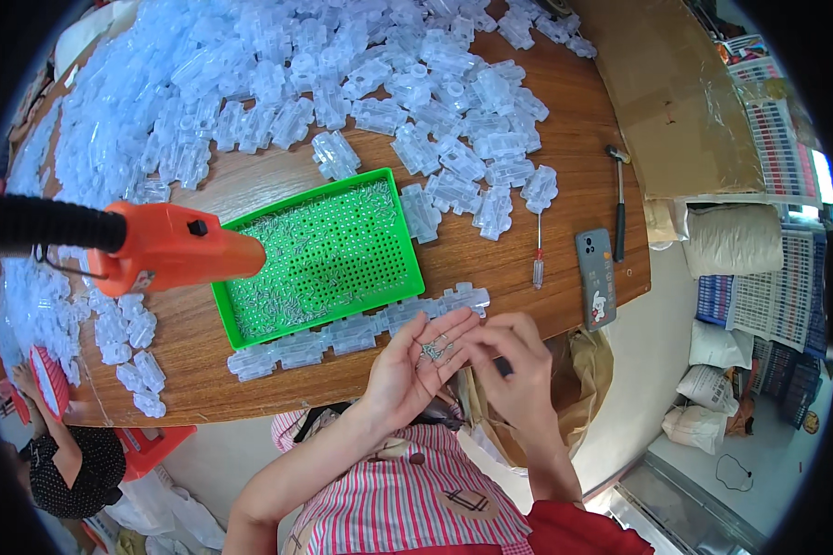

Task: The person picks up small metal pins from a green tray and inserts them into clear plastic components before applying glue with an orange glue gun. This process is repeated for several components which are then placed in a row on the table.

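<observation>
My left hand (401, 377) is palm up over the table's front edge, a little pile of small silvery metal pieces (432, 351) resting on its fingers. Beside it, thumb and fingertips of my right hand (514, 356) are pinched together near the left fingertips; whatever they hold is too small to make out. Just beyond both hands runs a row of clear plastic housings (354, 335), set end to end. Behind that row lies a tilted green perforated tray (415, 254) with many similar metal bits scattered in it.
An orange tool (180, 248) on a black ribbed hose hangs over the tray's left side. Heaped clear housings (278, 55) cover the far table. At right lie a screwdriver (539, 264), a phone (596, 277) and a hammer (619, 208). Another person (74, 467) sits at lower left.
</observation>
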Demonstrator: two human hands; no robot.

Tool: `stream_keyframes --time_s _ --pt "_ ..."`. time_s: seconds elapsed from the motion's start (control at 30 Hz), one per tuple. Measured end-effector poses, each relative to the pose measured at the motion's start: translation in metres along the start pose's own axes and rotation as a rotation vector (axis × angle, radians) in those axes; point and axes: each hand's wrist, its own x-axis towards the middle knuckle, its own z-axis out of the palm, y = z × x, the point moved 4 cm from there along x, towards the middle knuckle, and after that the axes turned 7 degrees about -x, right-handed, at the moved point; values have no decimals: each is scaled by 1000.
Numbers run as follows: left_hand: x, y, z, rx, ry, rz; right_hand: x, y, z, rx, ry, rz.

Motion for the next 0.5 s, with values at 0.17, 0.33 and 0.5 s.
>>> stream_keyframes --time_s 0.17,0.33,0.5 --pt "-4 -3 -2 128 17 36 -3 -7 13 -94 25 -53" --pt "-10 -7 -7 133 61 30 -12 -8 21 -126 6 -74" --pt "-12 -8 -15 124 158 23 -13 18 10 102 34 246"
